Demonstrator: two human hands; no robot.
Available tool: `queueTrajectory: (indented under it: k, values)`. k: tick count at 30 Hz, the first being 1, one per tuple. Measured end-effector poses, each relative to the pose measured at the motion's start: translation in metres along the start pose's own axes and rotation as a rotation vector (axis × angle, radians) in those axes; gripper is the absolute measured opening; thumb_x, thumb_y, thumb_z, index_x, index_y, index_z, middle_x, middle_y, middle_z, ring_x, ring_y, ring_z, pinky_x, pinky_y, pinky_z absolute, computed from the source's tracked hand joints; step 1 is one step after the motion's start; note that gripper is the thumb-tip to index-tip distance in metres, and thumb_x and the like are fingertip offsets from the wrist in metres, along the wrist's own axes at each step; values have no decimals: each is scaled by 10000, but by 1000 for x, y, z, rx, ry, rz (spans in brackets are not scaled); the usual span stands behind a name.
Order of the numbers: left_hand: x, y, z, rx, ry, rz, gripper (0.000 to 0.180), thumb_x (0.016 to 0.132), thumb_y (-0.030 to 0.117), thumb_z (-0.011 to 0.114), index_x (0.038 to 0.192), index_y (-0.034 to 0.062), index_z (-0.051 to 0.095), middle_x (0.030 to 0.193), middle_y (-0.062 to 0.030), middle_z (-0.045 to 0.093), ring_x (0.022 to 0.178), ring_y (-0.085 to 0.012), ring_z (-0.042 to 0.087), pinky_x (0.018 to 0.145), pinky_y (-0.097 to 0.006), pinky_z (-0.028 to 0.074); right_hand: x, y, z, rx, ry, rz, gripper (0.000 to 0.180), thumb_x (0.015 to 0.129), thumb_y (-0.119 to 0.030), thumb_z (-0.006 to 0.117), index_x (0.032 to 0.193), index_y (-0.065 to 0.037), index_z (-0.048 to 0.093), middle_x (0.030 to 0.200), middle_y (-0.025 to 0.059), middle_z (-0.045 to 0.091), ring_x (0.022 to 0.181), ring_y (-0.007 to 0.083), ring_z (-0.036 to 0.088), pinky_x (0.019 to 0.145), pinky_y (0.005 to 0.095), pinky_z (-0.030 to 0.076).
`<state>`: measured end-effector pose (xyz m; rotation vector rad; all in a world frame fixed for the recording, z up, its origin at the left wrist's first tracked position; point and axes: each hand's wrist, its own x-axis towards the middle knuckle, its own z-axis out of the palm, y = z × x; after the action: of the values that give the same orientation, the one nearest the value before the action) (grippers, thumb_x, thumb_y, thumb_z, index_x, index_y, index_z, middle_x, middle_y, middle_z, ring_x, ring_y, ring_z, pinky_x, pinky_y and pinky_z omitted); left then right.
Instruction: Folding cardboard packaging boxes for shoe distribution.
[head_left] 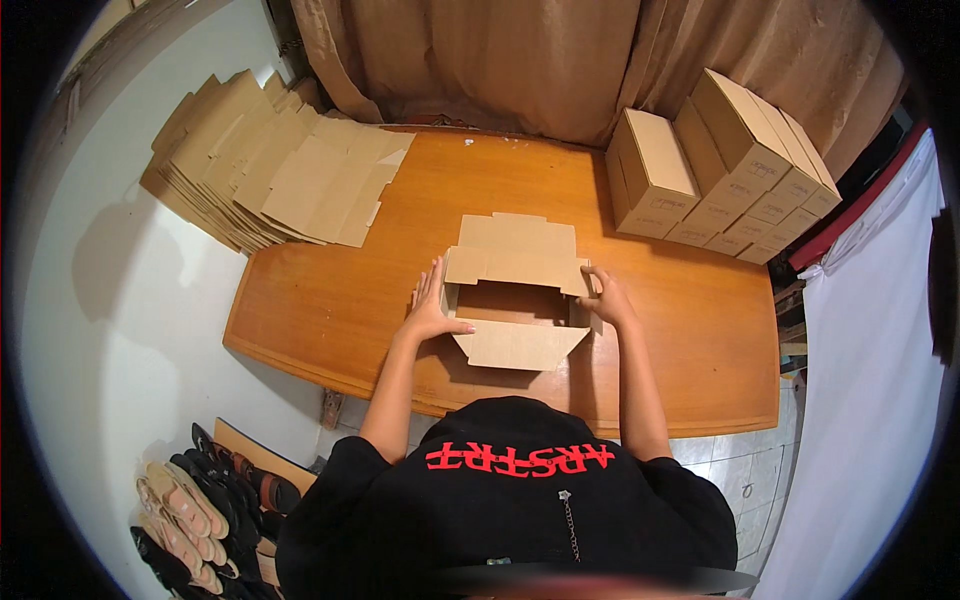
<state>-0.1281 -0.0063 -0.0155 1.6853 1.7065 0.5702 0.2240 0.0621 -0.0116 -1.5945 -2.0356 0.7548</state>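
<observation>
A partly folded cardboard box (520, 345) is in front of me at the middle of the table. Its top is open, with a wide flap standing out at the back and another sloping toward me. My left hand (430, 308) holds the box's left side, fingers straight along the outside and thumb over the front edge. On the opposite side, my right hand (608, 300) grips the right end with bent fingers near the back flap's corner. Part of the right fingertips is hidden by the cardboard.
The brown wooden table (330, 300) carries a fanned pile of flat cardboard blanks (270, 165) at the back left. Closed boxes (735, 170) are stacked at the back right. Several sandals (190, 500) sit low on the left. A white cloth (870, 330) hangs on the right.
</observation>
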Motion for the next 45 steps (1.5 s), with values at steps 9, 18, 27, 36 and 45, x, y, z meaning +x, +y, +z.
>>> queueTrajectory:
  k: [9, 18, 27, 36, 45]
  values:
    - [-3, 25, 10, 353, 4, 148, 1084, 536, 634, 683, 1391, 98, 287, 1494, -111, 85, 1377, -301, 43, 1026, -619, -41, -18, 10, 17, 43, 121, -24, 684, 701, -235, 711, 1294, -74, 413, 1257, 273, 413, 1139, 384, 451, 941, 386, 409]
    - [1, 33, 26, 440, -62, 205, 1063, 592, 702, 592, 1402, 101, 256, 1496, -114, 55, 1377, -299, 30, 1021, -617, -65, -23, 76, -12, 711, 106, 524, 533, 898, -529, 358, 1032, -76, 607, 1023, 72, 596, 873, 160, 549, 705, 293, 431]
    - [3, 38, 29, 512, -96, 174, 1084, 603, 753, 531, 1416, 109, 215, 1497, -117, 35, 1376, -315, 11, 1023, -601, -86, -5, -23, 22, 421, 208, 133, 506, 785, -245, 630, 1216, -31, 472, 1238, 183, 433, 1092, 293, 476, 913, 373, 400]
    - [0, 36, 30, 525, -70, 161, 1069, 592, 743, 547, 1403, 110, 260, 1495, -127, 46, 1375, -321, 5, 1023, -604, -82, 3, -63, 50, -257, 234, 211, 861, 604, -193, 788, 1320, -94, 320, 1332, 271, 283, 1136, 409, 434, 871, 453, 448]
    - [-14, 37, -8, 384, 448, -209, 802, 724, 456, 647, 1345, 57, 332, 1427, -172, 242, 1342, -359, 132, 1023, -621, 8, -1, -64, 49, -315, 260, 201, 896, 599, -350, 765, 1325, -99, 304, 1314, 262, 307, 1079, 396, 477, 796, 467, 469]
